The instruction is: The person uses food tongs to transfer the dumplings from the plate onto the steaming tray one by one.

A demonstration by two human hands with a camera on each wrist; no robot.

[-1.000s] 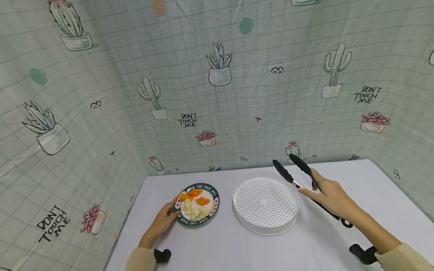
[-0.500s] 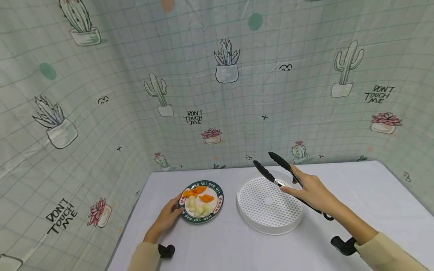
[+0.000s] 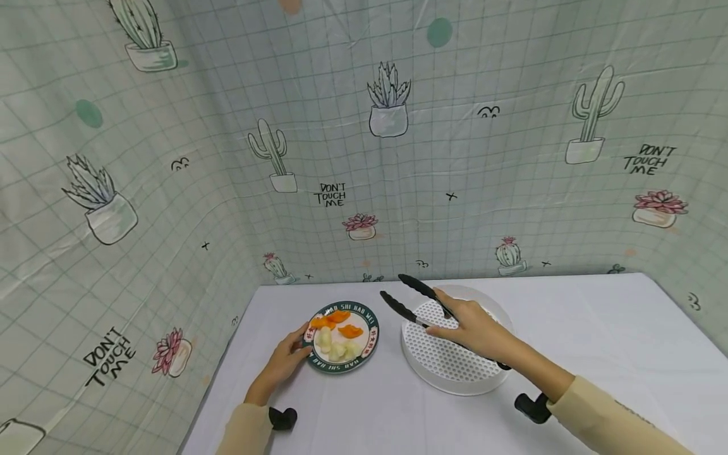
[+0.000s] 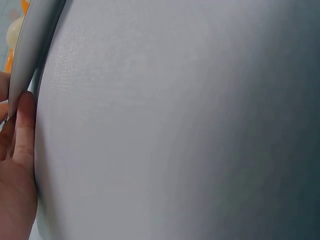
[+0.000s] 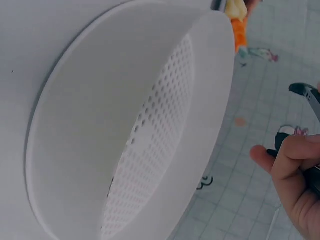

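Note:
My left hand (image 3: 281,360) pinches the near-left rim of a round plate (image 3: 373,322) with a green lettered border. In the left wrist view, the plate's edge (image 4: 32,40) lies between the fingers. On the plate are orange slices (image 3: 349,331) and pale yellowish chunks (image 3: 337,351), their kind unclear. My right hand (image 3: 478,328) grips black-tipped tongs (image 3: 418,286) around both arms, the tips spread apart with nothing between them. The tongs reach over a round white perforated steamer tray (image 3: 449,384), pointing toward the plate. In the right wrist view, the tray (image 5: 85,110) fills much of the frame.
A white cloth covers the table (image 3: 375,417). Behind and left of it hangs a gridded curtain (image 3: 318,158) printed with cacti. Black camera mounts sit at the left wrist (image 3: 282,418) and the right wrist (image 3: 533,408).
My right hand has carried the tongs leftward across the steamer tray, bringing their tips nearer the plate. The left hand stays at the plate's rim. The head view has shifted slightly.

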